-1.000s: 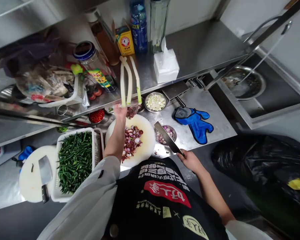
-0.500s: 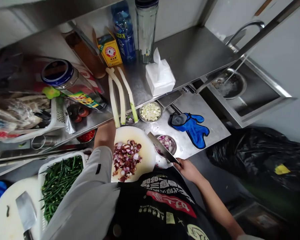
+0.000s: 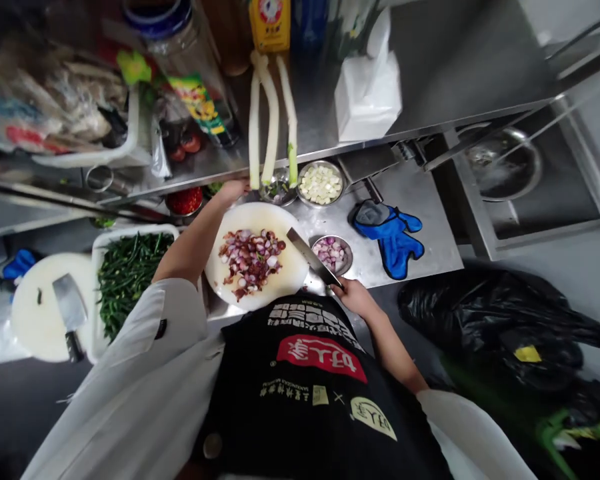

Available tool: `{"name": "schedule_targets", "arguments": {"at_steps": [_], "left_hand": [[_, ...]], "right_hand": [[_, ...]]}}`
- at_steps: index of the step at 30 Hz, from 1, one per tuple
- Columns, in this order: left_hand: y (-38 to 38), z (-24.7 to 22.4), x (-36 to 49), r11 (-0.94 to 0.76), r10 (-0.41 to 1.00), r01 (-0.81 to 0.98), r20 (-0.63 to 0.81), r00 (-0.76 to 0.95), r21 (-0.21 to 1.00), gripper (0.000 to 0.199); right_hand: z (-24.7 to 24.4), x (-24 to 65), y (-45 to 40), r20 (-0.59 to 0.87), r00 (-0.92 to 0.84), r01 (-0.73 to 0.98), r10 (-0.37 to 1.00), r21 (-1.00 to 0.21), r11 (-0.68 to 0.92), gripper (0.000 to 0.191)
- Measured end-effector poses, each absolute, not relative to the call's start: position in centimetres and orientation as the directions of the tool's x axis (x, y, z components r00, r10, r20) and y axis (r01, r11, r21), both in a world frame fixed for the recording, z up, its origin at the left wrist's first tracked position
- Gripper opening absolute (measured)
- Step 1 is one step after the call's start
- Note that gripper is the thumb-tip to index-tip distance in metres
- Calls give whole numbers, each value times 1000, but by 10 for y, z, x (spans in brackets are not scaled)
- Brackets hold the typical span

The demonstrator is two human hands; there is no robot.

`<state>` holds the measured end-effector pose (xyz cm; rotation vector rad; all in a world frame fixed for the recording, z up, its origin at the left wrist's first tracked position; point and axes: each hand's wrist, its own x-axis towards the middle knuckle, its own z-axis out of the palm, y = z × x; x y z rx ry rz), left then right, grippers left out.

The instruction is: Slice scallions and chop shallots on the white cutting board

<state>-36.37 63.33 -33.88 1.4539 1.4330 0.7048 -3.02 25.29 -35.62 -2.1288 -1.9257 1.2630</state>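
Knife in the right hand presents the first hazard: a careless swing could tip the bowl of shallots just beside the blade, or sweep chopped shallots off the cutting board at its near edge. Second, leeks overhang the front edge of the shelf; a raised left hand could dislodge them. Right-hand fingers are wrapped around the handle; the blade extends forward and leftward from that grip, above the board's right edge. Left hand sits just beyond the board's far edge; whether it holds anything cannot be told.
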Motion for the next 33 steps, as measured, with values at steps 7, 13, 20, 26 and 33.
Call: {"name": "schedule_targets", "arguments": {"at_steps": [7,13,20,26,33], "left_hand": [[389,-387,-437,175,939,499,-297,176,849,24],[225,-440,-456,460,885,530,-319,-340,712,18],[233,-472,-460,353,927,659,-155,-340,664,49],[257,-474,-465,321,944,644,-182,-274,695,25],[245,-462,-463,211,970,509,-113,-215,834,38]], "right_hand": [[-375,-47,259,-529,-66,896,846,-405,-183,28],[-389,-54,262,-534,-27,893,845,-392,-220,30],[-403,-68,266,-548,-11,909,836,-354,-221,40],[-400,-82,270,-543,-14,949,840,-272,-160,47],[-393,-92,266,-504,16,966,863,-214,-142,46]]}}
